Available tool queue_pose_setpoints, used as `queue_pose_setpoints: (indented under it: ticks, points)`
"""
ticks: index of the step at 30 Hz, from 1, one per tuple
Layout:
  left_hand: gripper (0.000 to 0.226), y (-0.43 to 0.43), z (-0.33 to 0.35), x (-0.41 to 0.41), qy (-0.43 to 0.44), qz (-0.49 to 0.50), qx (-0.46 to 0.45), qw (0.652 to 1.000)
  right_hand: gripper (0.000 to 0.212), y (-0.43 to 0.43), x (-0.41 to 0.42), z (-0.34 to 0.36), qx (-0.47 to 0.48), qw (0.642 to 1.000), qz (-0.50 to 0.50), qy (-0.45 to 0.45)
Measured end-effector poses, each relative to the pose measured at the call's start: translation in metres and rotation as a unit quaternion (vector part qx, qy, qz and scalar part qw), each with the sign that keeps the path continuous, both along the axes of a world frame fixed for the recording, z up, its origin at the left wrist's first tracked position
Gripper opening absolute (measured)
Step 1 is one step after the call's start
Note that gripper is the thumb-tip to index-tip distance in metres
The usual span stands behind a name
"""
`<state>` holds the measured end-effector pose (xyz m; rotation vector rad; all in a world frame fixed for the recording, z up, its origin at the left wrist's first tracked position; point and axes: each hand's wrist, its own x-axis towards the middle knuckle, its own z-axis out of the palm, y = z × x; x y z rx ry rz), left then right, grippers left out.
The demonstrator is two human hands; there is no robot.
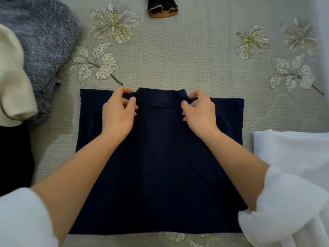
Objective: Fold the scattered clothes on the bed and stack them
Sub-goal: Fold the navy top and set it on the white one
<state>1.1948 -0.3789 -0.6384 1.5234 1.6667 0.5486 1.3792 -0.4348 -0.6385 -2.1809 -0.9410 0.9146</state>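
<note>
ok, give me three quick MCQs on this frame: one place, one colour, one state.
1. Where does the grey knit lie on the bed?
A) far left
B) far right
C) under the forearms

2. What colour is the garment laid flat in the middle?
A) red
B) navy
C) yellow

3. What are the hands doing?
A) both lie flat and open
B) one is off the cloth
C) left hand and right hand each pinch the garment's far edge

Answers:
1 A: the knit is heaped at the upper left, beside a cream garment.
2 B: the flat cloth is dark blue.
3 C: the fingers and thumb of both hands close on the cloth at either side of the neck.
</note>
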Motion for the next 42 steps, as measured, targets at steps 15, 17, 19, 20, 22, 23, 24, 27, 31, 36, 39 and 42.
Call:
queue_pose_setpoints:
  ticks: [15, 17, 19, 20, 22, 23, 24, 27, 31, 36, 39, 42]
  points:
    - [0.06, -0.118, -0.028, 0.015, 0.232, -0.218, 0.03, 0.948, 0.05, -0.115, 0.072, -0.012, -0.042, 0.946, 0.143, -0.288]
    - [0.062, -0.16, -0.021, 0.039, 0.194, -0.262, 0.057, 0.944, 0.043, -0.107, 0.088, 0.01, -0.022, 0.991, 0.01, -0.129]
    - [0.064, -0.207, -0.017, 0.067, 0.16, -0.31, 0.083, 0.933, 0.036, -0.101, 0.103, 0.026, -0.041, 0.996, -0.054, -0.056]
    - [0.066, -0.228, -0.016, 0.08, 0.145, -0.327, 0.091, 0.929, 0.036, -0.099, 0.107, 0.03, -0.062, 0.995, -0.047, -0.055]
    - [0.072, -0.262, -0.015, 0.102, 0.129, -0.365, 0.087, 0.918, 0.043, -0.099, 0.108, 0.034, -0.114, 0.992, -0.006, -0.048]
    - [0.077, -0.274, -0.017, 0.109, 0.136, -0.384, 0.078, 0.91, 0.047, -0.099, 0.106, 0.035, -0.134, 0.99, 0.011, -0.037]
    - [0.082, -0.283, -0.021, 0.112, 0.15, -0.402, 0.065, 0.901, 0.05, -0.099, 0.102, 0.034, -0.148, 0.988, 0.026, -0.031]
    - [0.098, -0.293, -0.034, 0.113, 0.215, -0.457, 0.039, 0.862, 0.072, -0.099, 0.092, 0.022, -0.162, 0.981, 0.06, -0.084]
    - [0.101, -0.29, -0.033, 0.11, 0.253, -0.488, 0.036, 0.835, 0.081, -0.098, 0.074, 0.009, -0.175, 0.982, 0.0, -0.071]
    - [0.071, -0.275, -0.008, 0.096, -0.004, -0.42, -0.054, 0.906, 0.048, -0.096, 0.072, 0.019, -0.149, 0.961, -0.195, 0.125]
    - [0.047, -0.251, 0.025, 0.069, -0.226, -0.222, -0.203, 0.926, 0.035, -0.087, 0.068, 0.046, -0.185, 0.938, -0.159, 0.245]
    - [0.025, -0.23, 0.049, 0.028, -0.334, -0.038, -0.235, 0.912, 0.043, -0.07, 0.053, 0.067, -0.148, 0.934, -0.106, 0.307]
